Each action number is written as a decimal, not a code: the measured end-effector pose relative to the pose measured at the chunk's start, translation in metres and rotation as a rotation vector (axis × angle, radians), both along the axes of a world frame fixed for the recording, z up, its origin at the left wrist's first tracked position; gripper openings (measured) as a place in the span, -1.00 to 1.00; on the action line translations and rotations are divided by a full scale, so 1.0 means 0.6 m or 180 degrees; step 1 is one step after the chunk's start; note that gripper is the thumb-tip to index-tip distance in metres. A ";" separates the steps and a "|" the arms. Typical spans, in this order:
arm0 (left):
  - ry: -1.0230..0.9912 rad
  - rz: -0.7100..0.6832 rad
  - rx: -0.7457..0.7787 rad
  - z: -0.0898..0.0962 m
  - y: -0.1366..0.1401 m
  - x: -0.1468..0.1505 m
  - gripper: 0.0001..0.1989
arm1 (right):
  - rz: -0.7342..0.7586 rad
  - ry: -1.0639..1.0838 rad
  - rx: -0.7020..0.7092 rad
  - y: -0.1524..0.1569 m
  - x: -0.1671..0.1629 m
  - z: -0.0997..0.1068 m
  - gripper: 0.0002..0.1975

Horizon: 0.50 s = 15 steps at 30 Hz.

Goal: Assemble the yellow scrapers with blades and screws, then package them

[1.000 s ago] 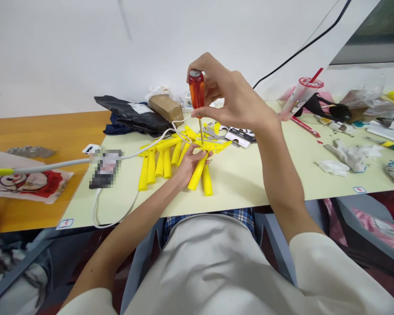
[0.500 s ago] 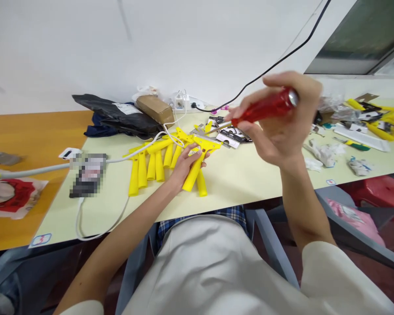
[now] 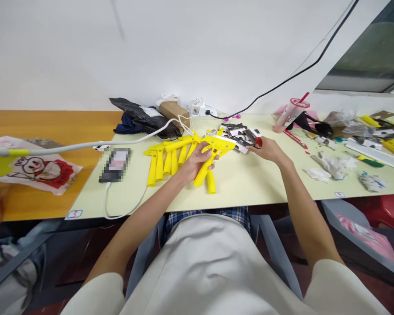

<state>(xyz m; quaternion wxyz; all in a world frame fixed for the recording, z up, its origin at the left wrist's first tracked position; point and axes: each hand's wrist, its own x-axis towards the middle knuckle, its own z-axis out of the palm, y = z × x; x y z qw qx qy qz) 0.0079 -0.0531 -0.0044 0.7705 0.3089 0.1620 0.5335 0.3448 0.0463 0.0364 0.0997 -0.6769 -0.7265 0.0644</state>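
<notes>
One pale-yellow tabletop (image 3: 243, 186) lies under your left hand (image 3: 194, 162), which grips the T-shaped yellow plastic scraper (image 3: 222, 143). Your right hand (image 3: 268, 149) has swung the red-handled screwdriver (image 3: 258, 142) off it to the flat black-and-white pieces (image 3: 238, 132), leaving it untooled; whether fingertips pinch one, I cannot tell

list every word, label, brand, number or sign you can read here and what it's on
No word, brand or number is readable.
Plastic bag: snowman picture, no legible words.
White label on the black bag: too blurred.
Black-and-white pieces: print too small.
Cup: print too small.
Red strip: pale marks, too small.
Table-edge stickers: red mark, blue frame, too small.
Phone-shaped thing: pixelated.
</notes>
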 end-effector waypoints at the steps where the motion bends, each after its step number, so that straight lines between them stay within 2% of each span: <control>1: -0.0010 -0.0019 0.0009 0.001 0.000 -0.001 -0.55 | 0.0028 -0.0014 -0.0071 0.011 0.002 -0.008 -0.50; 8: 0.0304 0.0327 0.0018 0.000 0.004 -0.001 -0.48 | 0.0349 0.0103 -0.0466 0.035 -0.019 -0.031 -0.69; 11: 0.0687 0.0496 0.0124 0.001 0.013 0.006 -0.42 | 0.0389 0.0043 -0.0509 0.043 -0.023 -0.034 -0.63; 13: 0.0858 0.0633 0.0179 0.015 0.029 0.013 -0.42 | 0.0406 -0.0026 -0.0531 0.051 -0.024 -0.032 -0.53; 15: 0.0889 0.0821 0.0245 0.046 0.056 0.024 -0.47 | 0.0459 -0.0078 -0.0587 0.063 -0.023 -0.026 -0.47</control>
